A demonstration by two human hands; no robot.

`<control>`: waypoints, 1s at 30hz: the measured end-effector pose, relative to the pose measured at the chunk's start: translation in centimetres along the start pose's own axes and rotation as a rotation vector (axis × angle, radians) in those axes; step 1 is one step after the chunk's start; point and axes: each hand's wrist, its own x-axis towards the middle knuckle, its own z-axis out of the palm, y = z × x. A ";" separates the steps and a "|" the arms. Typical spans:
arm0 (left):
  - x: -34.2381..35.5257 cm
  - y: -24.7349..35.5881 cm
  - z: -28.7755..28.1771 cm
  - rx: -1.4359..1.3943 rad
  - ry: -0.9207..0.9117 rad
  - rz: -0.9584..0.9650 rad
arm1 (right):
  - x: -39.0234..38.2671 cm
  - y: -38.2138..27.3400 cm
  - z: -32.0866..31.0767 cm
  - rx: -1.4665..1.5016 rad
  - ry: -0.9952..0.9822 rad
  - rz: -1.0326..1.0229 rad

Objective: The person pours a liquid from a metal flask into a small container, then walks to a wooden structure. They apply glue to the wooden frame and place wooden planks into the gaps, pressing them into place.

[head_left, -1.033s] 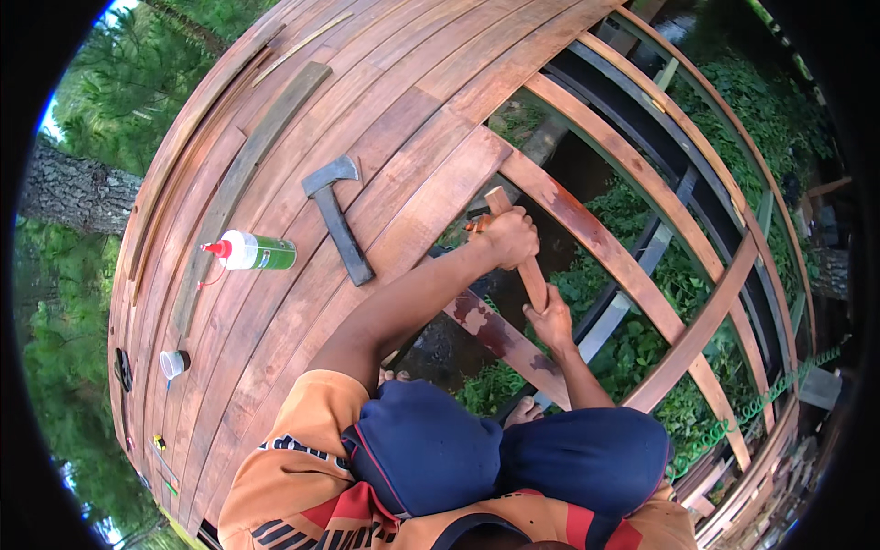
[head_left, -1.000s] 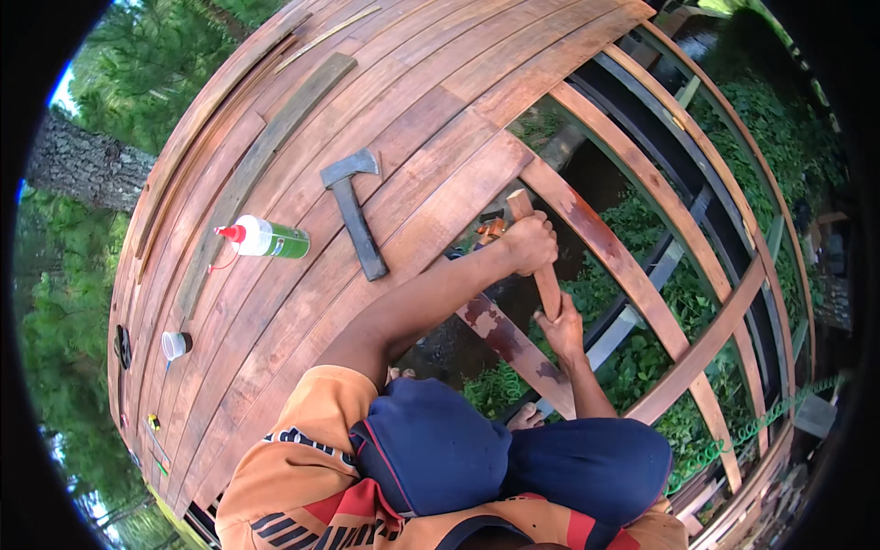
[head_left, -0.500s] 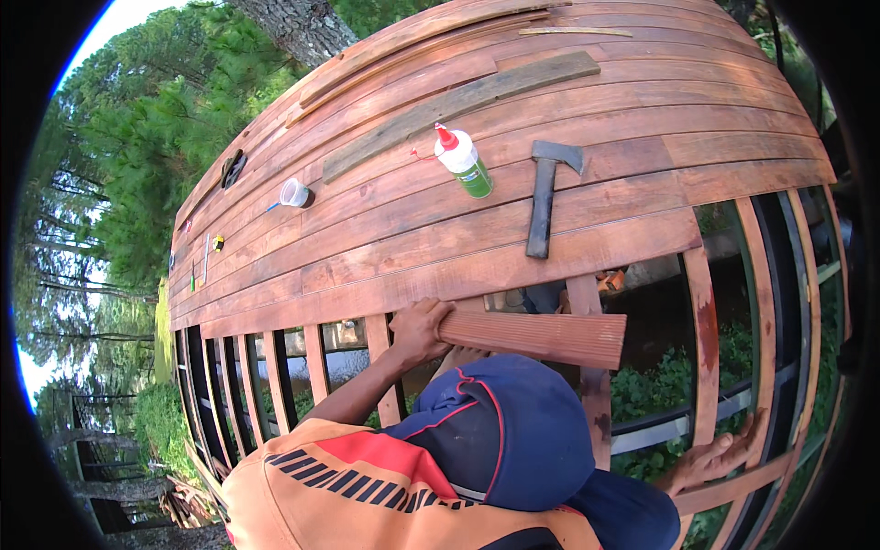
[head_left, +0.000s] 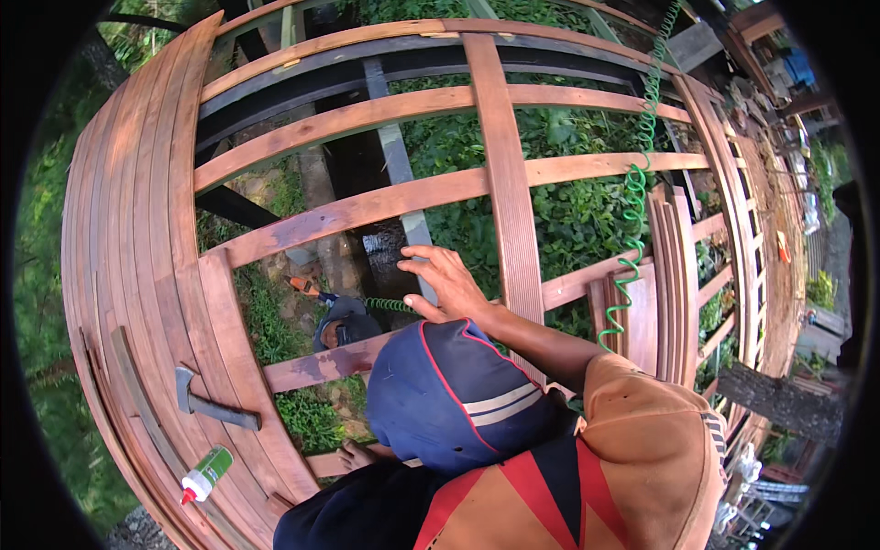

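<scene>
Neither of my own hands is in view. Directly below me a co-worker in a blue cap (head_left: 449, 394) and orange-tan shirt (head_left: 541, 504) bends over the open wooden frame. The co-worker's right hand (head_left: 449, 284) is raised above the joists with its fingers spread, holding nothing. Near a lower joist the tips of another hand or a foot (head_left: 353, 454) show; I cannot tell which. A grooved board (head_left: 504, 183) lies across the joists beyond the raised hand. Below the frame, a second person in dark clothing (head_left: 344, 325) is partly visible beside an orange-and-black tool (head_left: 307, 289).
Reddish decking (head_left: 137, 229) covers the left side. On it lie a hatchet (head_left: 215, 403) and a white-and-green bottle with a red tip (head_left: 207, 474). A green coiled hose (head_left: 635, 183) hangs at the right, near stacked boards (head_left: 674, 284). Plants (head_left: 431, 147) and water show between the joists.
My view has turned sharply right, so the decking, hatchet and bottle have shifted from the top to the left. The board under the co-worker's left hand is out of sight.
</scene>
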 end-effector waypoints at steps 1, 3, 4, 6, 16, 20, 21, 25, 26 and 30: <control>0.2 -0.4 -0.2 -0.147 0.086 0.000 | -1.7 0.8 -1.3 -0.057 0.028 0.049; 0.6 -2.5 -2.3 -0.346 -0.015 -0.070 | -4.8 2.8 -3.6 -0.123 0.092 0.147; 1.7 -2.9 -3.2 -0.422 -0.063 -0.091 | -6.5 4.0 -4.9 -0.107 0.144 0.240; 3.5 -4.2 -5.0 -0.551 -0.151 -0.108 | -10.1 7.2 -7.0 -0.117 0.301 0.387; 9.2 -6.3 -18.6 -1.458 -0.663 -0.166 | -17.6 12.9 -7.3 -0.080 0.385 0.833; 10.3 -5.1 -25.6 -1.746 -0.976 0.133 | -13.0 10.9 -4.6 -0.359 0.108 0.782; 10.7 -4.3 -27.3 -1.779 -1.088 0.250 | -12.2 10.8 -4.3 -0.361 0.078 0.840; 12.4 -0.1 -33.6 -1.751 -1.343 0.694 | -11.0 12.0 -4.6 -0.199 0.134 0.883; 12.4 0.8 -35.2 -1.724 -1.194 0.682 | -11.1 12.6 -5.0 -0.141 0.123 0.881; 13.6 6.9 -37.9 -1.723 -1.256 0.701 | -12.0 15.5 -7.3 0.427 0.171 0.790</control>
